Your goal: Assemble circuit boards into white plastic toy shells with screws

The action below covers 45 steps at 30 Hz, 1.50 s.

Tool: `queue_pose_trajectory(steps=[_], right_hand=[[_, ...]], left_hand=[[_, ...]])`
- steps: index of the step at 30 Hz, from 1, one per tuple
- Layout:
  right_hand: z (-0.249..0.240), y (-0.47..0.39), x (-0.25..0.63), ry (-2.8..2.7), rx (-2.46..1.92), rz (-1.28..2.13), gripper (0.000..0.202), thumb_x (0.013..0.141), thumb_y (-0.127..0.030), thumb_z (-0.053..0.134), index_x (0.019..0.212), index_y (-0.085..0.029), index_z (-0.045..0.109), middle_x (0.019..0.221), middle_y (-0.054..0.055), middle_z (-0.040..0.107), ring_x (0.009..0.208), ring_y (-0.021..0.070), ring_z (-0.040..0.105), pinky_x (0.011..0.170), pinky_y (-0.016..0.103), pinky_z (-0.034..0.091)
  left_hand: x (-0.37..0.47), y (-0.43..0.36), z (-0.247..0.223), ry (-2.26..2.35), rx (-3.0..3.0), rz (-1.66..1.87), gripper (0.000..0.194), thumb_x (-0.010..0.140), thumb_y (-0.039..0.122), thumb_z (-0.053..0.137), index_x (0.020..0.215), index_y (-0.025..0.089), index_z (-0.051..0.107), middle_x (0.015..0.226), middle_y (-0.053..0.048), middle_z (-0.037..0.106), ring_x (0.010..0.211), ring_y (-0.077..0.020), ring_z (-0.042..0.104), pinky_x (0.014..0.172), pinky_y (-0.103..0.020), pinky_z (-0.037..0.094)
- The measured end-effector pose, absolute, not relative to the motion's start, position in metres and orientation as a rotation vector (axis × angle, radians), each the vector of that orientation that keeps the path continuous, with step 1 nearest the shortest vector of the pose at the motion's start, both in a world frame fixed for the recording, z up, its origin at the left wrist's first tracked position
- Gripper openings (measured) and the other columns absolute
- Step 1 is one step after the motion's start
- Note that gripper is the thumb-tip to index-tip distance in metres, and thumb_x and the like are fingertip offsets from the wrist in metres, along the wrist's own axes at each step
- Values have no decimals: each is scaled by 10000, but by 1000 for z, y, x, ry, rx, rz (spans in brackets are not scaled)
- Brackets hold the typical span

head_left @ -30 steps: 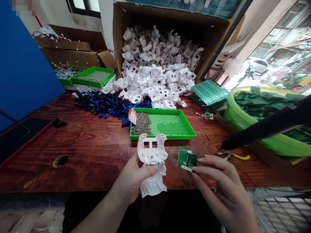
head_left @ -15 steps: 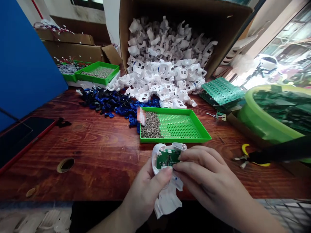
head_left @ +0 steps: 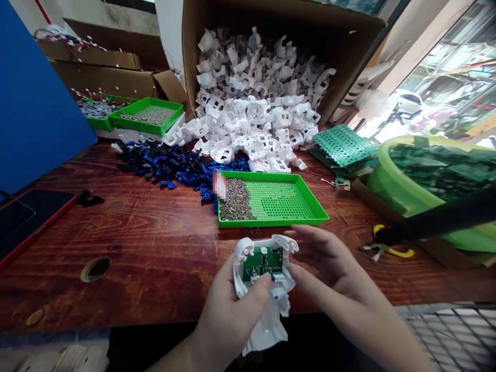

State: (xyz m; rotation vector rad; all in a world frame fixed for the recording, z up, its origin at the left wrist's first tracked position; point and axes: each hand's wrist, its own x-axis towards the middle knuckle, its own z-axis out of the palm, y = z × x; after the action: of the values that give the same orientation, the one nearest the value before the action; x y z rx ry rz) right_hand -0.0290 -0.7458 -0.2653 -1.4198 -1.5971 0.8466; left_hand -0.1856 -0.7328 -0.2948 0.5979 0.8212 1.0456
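A white plastic housing (head_left: 239, 258) is held low over the front edge of the table, its hollow side facing up. Inside it lies a green circuit board (head_left: 273, 257), and a second white shell part (head_left: 269, 330) hangs below. My left hand (head_left: 228, 315) grips the housing from the left, its thumb pressed near the board's lower edge. On the other side, my right hand (head_left: 337, 279) has its fingers apart, thumb close to the housing's right rim; I cannot tell whether it touches. Small screws fill the left part of a green tray (head_left: 289, 223) just beyond.
Behind are heaped white housings (head_left: 256, 113) spilling from a cardboard box (head_left: 189, 62), and blue and black parts (head_left: 166, 163). At right stand a light-green tub (head_left: 382, 165) of boards, stacked green panels (head_left: 341, 147) and yellow-handled pliers (head_left: 401, 253). A phone (head_left: 34, 217) lies left.
My right fingers have come off the circuit board and spread apart to the right. The housing has shifted slightly left and down in my left hand; the whole view has shifted a little.
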Motion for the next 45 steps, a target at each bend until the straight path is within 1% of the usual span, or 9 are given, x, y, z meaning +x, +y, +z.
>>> queue_pose_trajectory(steps=[3,10,17,21,27,33,38,42,45], right_hand=[[-264,-742,-35,-1499,-1374,1192,305,828,-339,567,1102,-230,489,1035,68,596,909,173,610,764,276,553],[-260,-738,-42,-1382,-1402,1238,179,793,-315,599,915,-194,549,825,18,591,717,114,561,630,200,504],[-257,-734,-41,-1149,-1337,1498,300,717,-322,699,732,-165,444,668,-44,480,580,49,447,533,149,417],[-266,-734,-37,-1117,-1310,1483,288,724,-327,699,765,-169,462,699,-42,497,612,52,457,566,153,413],[-271,-736,-35,-1175,-1343,1542,245,801,-379,607,930,-194,510,848,-4,557,747,94,516,693,205,445],[-257,-729,-28,-1538,-1472,1307,277,842,-429,523,1009,-207,518,893,26,595,813,143,571,728,247,486],[-224,-697,-28,-1517,-1460,590,276,776,-456,588,918,-219,591,860,22,615,780,141,588,650,219,488],[-185,-656,-83,-2298,-1349,247,121,823,-311,540,841,-228,626,828,5,623,762,144,581,663,256,456],[-171,-621,-144,-2925,-1357,77,154,828,-180,498,900,-222,628,863,23,638,805,199,602,658,310,461]], left_hand=[[-185,-735,-294,846,609,1070,300,657,276,733,932,176,666,853,-62,731,812,-258,668,719,-323,522],[-185,-735,-295,785,633,1097,256,682,222,714,932,186,671,836,-36,729,805,-229,670,755,-301,517],[-188,-734,-292,742,693,1024,303,748,232,656,1045,183,618,925,-43,715,911,-231,649,804,-294,497],[-188,-732,-293,758,755,1004,286,775,237,631,1056,196,605,961,-32,704,891,-197,649,770,-245,485],[-187,-729,-292,789,837,990,308,786,269,615,1082,194,568,1036,-52,681,969,-220,621,849,-293,448],[-187,-726,-298,759,718,980,356,785,278,614,1115,167,540,1046,-87,670,953,-234,607,853,-340,439],[-186,-721,-296,620,397,993,342,804,283,595,1113,146,541,1015,-114,676,892,-236,625,850,-408,434],[-187,-720,-294,469,372,967,371,747,158,641,1106,130,552,1014,-111,668,902,-217,614,857,-361,412],[-186,-719,-296,497,368,956,453,644,41,661,1076,135,563,987,-87,663,912,-217,603,835,-333,414]])
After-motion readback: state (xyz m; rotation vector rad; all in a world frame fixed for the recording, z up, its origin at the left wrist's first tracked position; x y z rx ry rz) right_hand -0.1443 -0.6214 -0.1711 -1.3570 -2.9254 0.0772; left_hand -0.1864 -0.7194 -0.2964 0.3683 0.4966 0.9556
